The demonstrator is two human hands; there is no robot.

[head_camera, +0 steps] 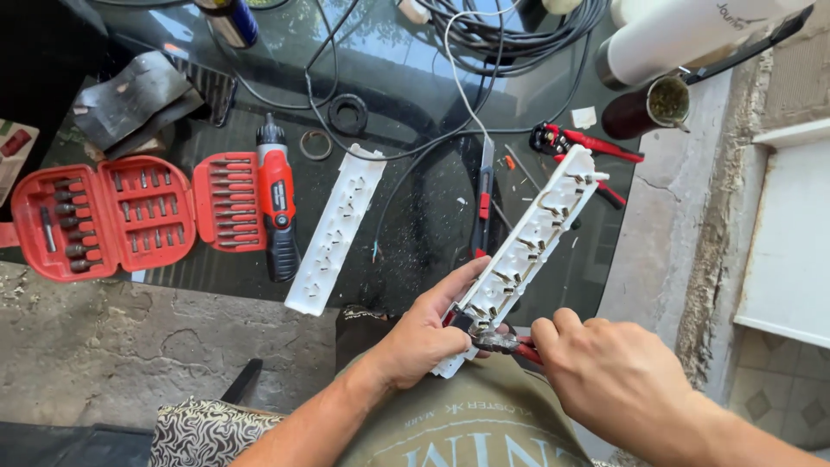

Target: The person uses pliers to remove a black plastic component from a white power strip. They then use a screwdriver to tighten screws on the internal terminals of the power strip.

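A red plastic bit case (104, 216) lies folded open at the left of the dark glass table (415, 216), its three ribbed trays lined with metal bits, and a red-and-black electric screwdriver (278, 203) rests against its right edge. Beside that lies a long white plastic cover (335, 229). The left hand (428, 333) clamps its fingers around the near end of the white power strip base (532, 238), which slants up to the right. The right hand (609, 376) is closed on red-handled pliers (510, 344) at that end.

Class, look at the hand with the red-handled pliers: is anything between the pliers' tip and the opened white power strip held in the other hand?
Nothing visible: the right hand brings the pliers straight to the power strip, near the left hand.
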